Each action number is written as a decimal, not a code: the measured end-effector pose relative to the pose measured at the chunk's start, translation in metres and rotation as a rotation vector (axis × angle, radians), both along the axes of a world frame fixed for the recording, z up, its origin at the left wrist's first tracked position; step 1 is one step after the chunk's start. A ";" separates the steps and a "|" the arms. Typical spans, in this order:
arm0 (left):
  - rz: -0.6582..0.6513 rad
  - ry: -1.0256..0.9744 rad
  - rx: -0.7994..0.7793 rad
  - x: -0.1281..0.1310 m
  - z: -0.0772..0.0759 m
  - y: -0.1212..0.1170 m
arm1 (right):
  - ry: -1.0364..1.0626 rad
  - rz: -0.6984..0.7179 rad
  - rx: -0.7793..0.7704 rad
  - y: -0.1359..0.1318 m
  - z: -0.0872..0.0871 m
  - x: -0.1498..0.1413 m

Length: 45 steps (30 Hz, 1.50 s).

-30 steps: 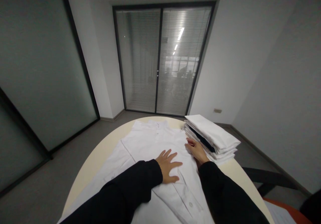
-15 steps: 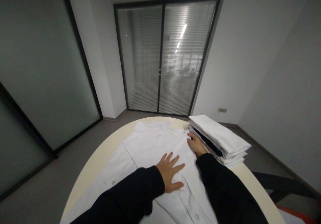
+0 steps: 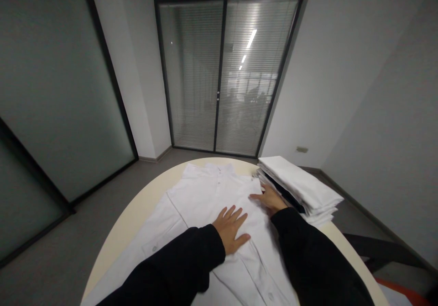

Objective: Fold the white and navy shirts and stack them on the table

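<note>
A white buttoned shirt (image 3: 205,196) lies spread on the round cream table (image 3: 132,217), its collar at the far side. My left hand (image 3: 231,230) rests flat on the middle of the shirt, fingers spread. At the shirt's right edge is my right hand (image 3: 270,198), with the thumb stretched over the cloth and apart from the fingers. Some of its fingers are hidden along the edge. Close beside this hand stands a stack of folded white garments (image 3: 301,182) with a dark layer inside.
Beyond the table is a dark-framed glass door (image 3: 219,77) with blinds. A frosted glass partition (image 3: 65,82) stands on the left. Something black with bars (image 3: 386,249) and an orange-edged item (image 3: 397,292) are at the lower right.
My right hand has shifted along the shirt's right edge, and its thumb now reaches left across the cloth. My left hand stays flat on the shirt. The view has turned slightly.
</note>
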State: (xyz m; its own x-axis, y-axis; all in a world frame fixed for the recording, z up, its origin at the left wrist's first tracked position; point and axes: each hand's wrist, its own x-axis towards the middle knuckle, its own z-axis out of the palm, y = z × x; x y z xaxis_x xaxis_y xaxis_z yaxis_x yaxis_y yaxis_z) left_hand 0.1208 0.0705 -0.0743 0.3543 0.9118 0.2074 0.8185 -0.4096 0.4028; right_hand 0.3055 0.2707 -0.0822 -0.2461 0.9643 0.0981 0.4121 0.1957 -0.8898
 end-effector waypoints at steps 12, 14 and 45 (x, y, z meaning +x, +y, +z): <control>0.063 -0.149 -0.066 -0.001 -0.010 0.010 | -0.294 0.077 0.317 -0.035 0.022 -0.037; 0.099 -0.236 -0.040 -0.001 -0.012 0.011 | -0.295 0.089 0.310 -0.038 0.025 -0.047; 0.184 -0.750 -0.018 -0.009 -0.013 0.019 | -0.364 0.556 -0.043 -0.141 0.073 -0.023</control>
State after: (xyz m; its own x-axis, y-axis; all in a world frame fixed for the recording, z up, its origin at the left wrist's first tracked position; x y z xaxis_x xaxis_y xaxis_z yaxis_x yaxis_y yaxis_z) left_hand 0.1122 0.0895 -0.0872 -0.0323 0.9481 0.3164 0.3784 -0.2814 0.8818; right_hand 0.2825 0.1297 -0.0092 -0.7179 0.6856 -0.1208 0.5359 0.4335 -0.7245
